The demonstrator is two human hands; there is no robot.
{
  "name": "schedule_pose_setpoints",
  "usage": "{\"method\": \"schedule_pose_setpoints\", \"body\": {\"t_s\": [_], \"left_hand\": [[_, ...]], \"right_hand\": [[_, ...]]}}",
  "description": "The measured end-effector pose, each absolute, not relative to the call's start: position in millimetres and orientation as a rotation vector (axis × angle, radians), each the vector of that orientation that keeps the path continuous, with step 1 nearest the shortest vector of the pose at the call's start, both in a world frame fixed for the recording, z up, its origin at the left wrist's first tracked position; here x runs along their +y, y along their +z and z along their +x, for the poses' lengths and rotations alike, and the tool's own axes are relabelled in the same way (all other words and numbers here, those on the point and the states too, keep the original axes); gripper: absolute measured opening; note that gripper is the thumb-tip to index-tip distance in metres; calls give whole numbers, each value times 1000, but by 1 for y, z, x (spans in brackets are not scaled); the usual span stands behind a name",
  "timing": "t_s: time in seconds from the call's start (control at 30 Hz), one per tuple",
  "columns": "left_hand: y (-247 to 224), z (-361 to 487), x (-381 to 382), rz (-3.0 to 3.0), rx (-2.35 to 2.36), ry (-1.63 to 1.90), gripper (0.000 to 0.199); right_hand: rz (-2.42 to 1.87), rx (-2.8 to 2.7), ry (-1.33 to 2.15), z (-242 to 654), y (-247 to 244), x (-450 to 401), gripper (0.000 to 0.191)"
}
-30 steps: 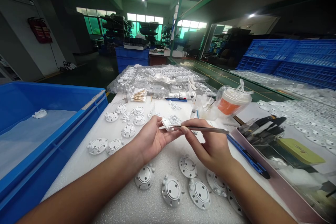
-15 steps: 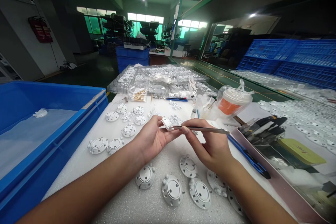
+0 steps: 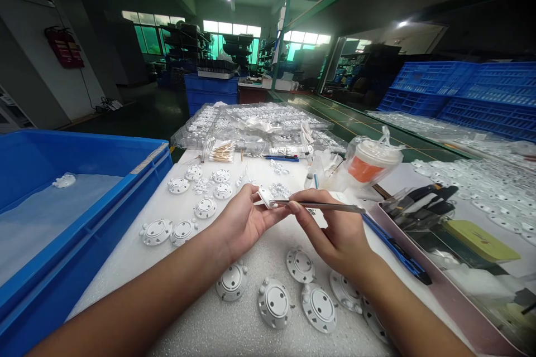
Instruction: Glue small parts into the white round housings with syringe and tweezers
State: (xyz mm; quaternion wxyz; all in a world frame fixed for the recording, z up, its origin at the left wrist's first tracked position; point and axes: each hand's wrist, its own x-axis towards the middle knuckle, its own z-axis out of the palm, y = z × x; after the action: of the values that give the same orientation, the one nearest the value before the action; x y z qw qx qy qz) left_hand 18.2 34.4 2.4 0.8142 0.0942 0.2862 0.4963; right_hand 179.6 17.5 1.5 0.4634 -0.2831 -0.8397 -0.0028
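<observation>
Above the white foam sheet [image 3: 180, 290], my left hand [image 3: 245, 223] is closed on a small white plastic part [image 3: 264, 196], held tilted between thumb and fingers. My right hand [image 3: 335, 228] grips metal tweezers [image 3: 322, 206] whose tips meet the part's right edge. Whether the tips pinch anything is too small to tell. Round white discs with two dark dots lie about both hands: one disc [image 3: 275, 302] is below them, another disc [image 3: 205, 208] to the left. Small loose white pieces [image 3: 278, 189] lie just behind the held part.
A blue bin [image 3: 154, 162] borders the left side. Cotton swabs [image 3: 221, 152] and clear trays [image 3: 268, 117] of white parts lie behind. At right are a lidded cup [image 3: 371, 162] in plastic, blue-handled pliers [image 3: 396, 248] and a pink tool box [image 3: 435, 284].
</observation>
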Motion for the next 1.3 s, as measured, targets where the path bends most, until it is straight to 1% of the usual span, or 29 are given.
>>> {"method": "schedule_pose_setpoints", "body": {"t_s": [0.2,0.5,0.7,1.3], "left_hand": [[2,17,33,211,603,1060,28],[1,17,35,199,608,1061,32],[3,18,36,197,610,1061,31],[4,18,33,205,622,1061,31]], "right_hand": [[-689,-2069,10,180,0,18,16],[-664,-2061,3,180,0,18,17],[-680,-2070,-7,180,-1,19,15],[-666,-2066,28,181,0,17,17]]}}
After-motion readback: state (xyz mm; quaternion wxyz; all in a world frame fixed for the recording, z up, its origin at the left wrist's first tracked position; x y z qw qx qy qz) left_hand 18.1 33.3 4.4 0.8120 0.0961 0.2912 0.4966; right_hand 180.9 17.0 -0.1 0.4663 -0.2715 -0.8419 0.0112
